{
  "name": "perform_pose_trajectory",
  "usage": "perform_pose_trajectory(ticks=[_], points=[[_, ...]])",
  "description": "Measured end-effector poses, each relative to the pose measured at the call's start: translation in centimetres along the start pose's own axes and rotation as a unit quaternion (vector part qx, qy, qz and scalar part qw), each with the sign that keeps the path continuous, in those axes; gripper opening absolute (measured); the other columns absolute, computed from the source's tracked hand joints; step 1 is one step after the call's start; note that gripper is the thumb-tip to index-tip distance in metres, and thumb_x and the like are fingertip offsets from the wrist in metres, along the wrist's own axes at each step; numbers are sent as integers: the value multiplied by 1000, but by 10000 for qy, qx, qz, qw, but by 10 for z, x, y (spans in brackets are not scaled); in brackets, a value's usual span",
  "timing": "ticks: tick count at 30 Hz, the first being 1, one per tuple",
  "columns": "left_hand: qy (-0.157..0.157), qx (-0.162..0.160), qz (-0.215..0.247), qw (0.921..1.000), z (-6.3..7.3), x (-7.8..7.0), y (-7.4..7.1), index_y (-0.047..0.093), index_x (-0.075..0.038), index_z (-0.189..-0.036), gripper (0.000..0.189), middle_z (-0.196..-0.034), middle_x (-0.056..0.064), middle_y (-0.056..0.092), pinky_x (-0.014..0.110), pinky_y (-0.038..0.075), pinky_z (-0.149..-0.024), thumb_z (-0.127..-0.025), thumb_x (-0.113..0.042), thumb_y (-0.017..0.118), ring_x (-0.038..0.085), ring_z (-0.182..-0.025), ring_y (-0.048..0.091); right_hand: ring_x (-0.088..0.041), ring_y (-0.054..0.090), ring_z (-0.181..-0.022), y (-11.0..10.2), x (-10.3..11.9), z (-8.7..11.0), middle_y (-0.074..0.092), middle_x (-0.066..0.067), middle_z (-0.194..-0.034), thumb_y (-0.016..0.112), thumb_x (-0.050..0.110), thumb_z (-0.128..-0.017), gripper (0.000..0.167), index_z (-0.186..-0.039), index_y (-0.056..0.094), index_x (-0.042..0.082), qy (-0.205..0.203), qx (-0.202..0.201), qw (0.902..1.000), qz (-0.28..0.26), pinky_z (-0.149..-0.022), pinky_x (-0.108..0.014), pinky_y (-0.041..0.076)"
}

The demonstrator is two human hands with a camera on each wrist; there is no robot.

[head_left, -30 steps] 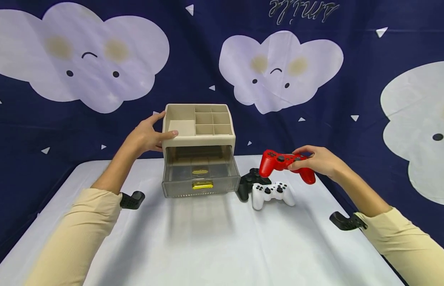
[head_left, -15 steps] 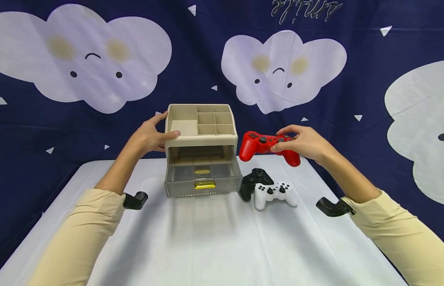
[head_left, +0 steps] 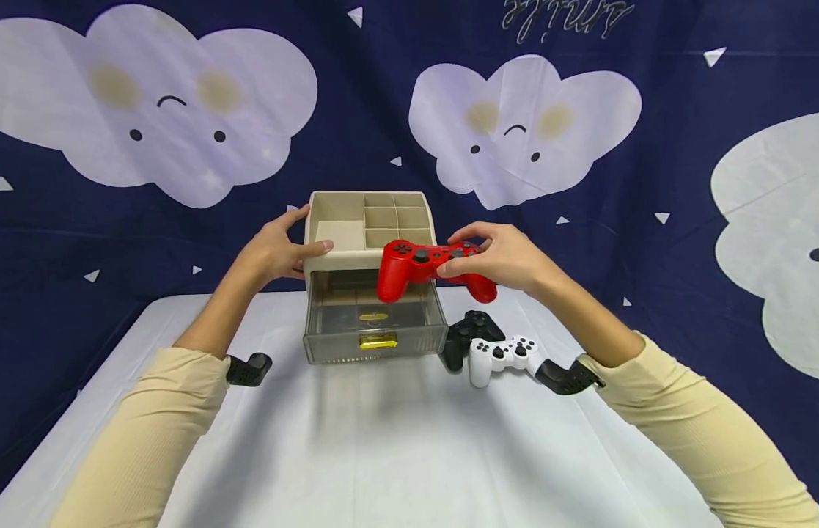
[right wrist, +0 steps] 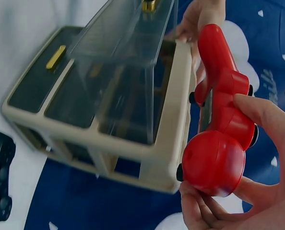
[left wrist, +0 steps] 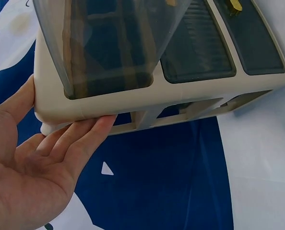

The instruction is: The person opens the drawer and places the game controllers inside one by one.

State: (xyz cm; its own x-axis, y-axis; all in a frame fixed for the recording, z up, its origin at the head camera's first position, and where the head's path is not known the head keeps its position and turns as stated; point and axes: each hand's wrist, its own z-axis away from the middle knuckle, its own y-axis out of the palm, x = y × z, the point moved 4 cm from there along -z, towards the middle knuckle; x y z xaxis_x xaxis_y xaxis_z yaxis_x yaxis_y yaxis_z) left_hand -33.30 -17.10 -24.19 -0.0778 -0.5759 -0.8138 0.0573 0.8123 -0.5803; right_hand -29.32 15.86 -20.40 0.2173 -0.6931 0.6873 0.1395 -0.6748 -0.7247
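A cream desktop drawer organizer stands on the table, its clear grey top drawer pulled out. My left hand grips the organizer's upper left side, thumb over the top rim; in the left wrist view its fingers lie against the side wall. Above the pulled-out drawer, my right hand holds a red game controller by its right part. From the right wrist camera the red controller appears end-on between thumb and fingers. It hides part of the organizer's front and top edge in the head view.
Right of the organizer lie a black game controller and a white one in front of it. The black mount on the right wrist covers the white one's right grip. Behind the white table hangs a blue cloud-print cloth.
My right hand has carried the red controller leftward and up, from above the white controller to over the opened drawer. The left hand keeps its hold on the organizer.
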Motion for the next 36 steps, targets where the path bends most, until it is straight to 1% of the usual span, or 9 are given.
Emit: perform_pose_trajectory(ticks=[5,10,14,17,21,23,28,34,36], points=[[-3,-46,-128,9999,1,1,0,8,-25,-165,95,-170,19,7,52,59,-90,-96,-33,72,48,-112,67,-26,70,-91,18,15,-6,72,-12,-103,86,43,-77,56,-126,67,22,-149,69,9997,-158,-76,-37,59],[7,-20,-72,10000,1,1,0,8,-25,-165,94,-170,18,5,53,58,-91,-97,-32,72,49,-112,67,-25,67,-93,34,23,-11,71,-9,-102,87,45,-75,55,-123,69,25,-262,-3,9995,-154,-75,-36,59],[-20,38,-39,10000,2,1,0,6,-25,-165,94,-166,26,19,54,58,-92,-97,-32,71,49,-113,67,-23,67,-93,46,25,-15,71,-6,-104,88,46,-74,57,-124,68,26,-318,-90,9994,-53,-73,-35,60],[-35,43,-39,10000,2,0,0,7,-25,-165,94,-163,28,25,53,58,-92,-97,-32,71,49,-113,66,-22,70,-94,53,27,-16,72,-3,-108,88,45,-74,58,-124,68,26,-362,-142,9992,9,-75,-35,61],[-40,13,-37,10000,0,-1,0,8,-25,-165,93,-163,28,27,53,58,-92,-97,-31,71,48,-114,67,-23,69,-103,61,29,-17,70,-3,-118,89,45,-73,57,-123,67,25,-462,-197,9986,142,-80,-37,60],[-36,12,-31,10000,0,-1,0,8,-25,-165,93,-158,30,34,53,58,-92,-97,-32,71,48,-113,67,-23,67,-107,65,29,-17,70,-3,-120,89,45,-73,57,-122,68,24,-518,-225,9981,264,-82,-38,60],[-21,-6,-20,10000,-2,-2,0,9,-25,-165,93,-159,29,33,53,58,-91,-97,-32,71,47,-113,67,-21,64,-114,72,31,-19,71,0,-122,89,47,-71,59,-121,68,24,-667,-325,9957,546,-90,-40,55],[-59,-52,-17,10000,-2,-1,0,10,-25,-165,92,-168,22,17,53,58,-92,-97,-32,71,47,-114,67,-19,62,-116,83,34,-20,72,4,-122,89,47,-72,59,-121,70,22,-881,-332,9921,834,-97,-40,51],[-65,-56,-16,10000,-1,-1,0,10,-25,-165,92,-168,22,16,53,58,-92,-97,-31,71,47,-114,67,-20,62,-116,85,35,-21,72,4,-122,89,47,-72,59,-122,71,22,-932,-363,9902,975,-98,-39,50]])
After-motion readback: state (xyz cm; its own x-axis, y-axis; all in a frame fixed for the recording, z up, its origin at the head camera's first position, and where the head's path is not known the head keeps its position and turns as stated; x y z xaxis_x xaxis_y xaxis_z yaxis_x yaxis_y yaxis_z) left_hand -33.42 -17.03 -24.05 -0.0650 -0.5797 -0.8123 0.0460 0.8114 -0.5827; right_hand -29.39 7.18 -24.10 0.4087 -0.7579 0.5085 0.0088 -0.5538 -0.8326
